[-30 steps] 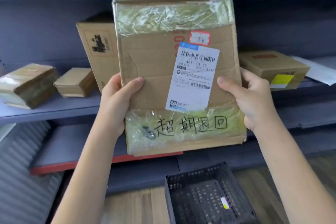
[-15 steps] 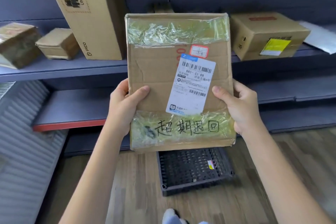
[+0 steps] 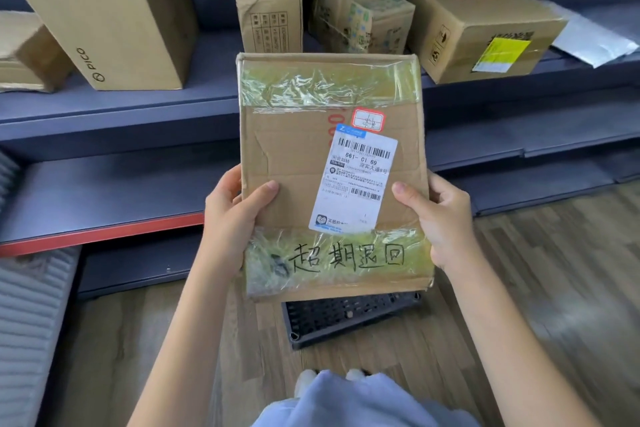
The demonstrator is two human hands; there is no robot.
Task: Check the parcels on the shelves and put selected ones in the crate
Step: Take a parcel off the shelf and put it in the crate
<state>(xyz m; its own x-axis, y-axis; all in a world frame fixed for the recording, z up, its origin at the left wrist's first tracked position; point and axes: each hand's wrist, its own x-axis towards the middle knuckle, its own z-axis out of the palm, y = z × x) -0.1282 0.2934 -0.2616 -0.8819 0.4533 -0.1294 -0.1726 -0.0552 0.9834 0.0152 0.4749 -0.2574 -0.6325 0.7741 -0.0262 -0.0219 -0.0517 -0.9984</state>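
You've got the flat parcel [image 3: 332, 177] up in front of you, label side facing the camera, tilted back a bit, which reads as a label check: the shipping label [image 3: 356, 180] and the handwritten marker line on the lower taped band are both unobstructed. Two-hand edge grip makes sense for that; it keeps the face clear. Left hand [image 3: 232, 218] clamps the left edge, thumb flat across the front, fingers wrapped behind. Right hand [image 3: 440, 215] mirrors it on the right edge, thumb on the front just beside the label, fingers curled round the back. Both are closed onto the parcel, neither spread wide. The parcel hangs directly above the black crate [image 3: 346, 319] on the floor, not touching it as far as I can tell; its lower edge hides most of the crate, so I can't say what's inside. Remaining boxes sit on the shelf [image 3: 138, 104] behind: tall PICO box [image 3: 104, 10] left, box with yellow label [image 3: 485, 28] right. My read: check nearly done, a drop into the crate comes next.
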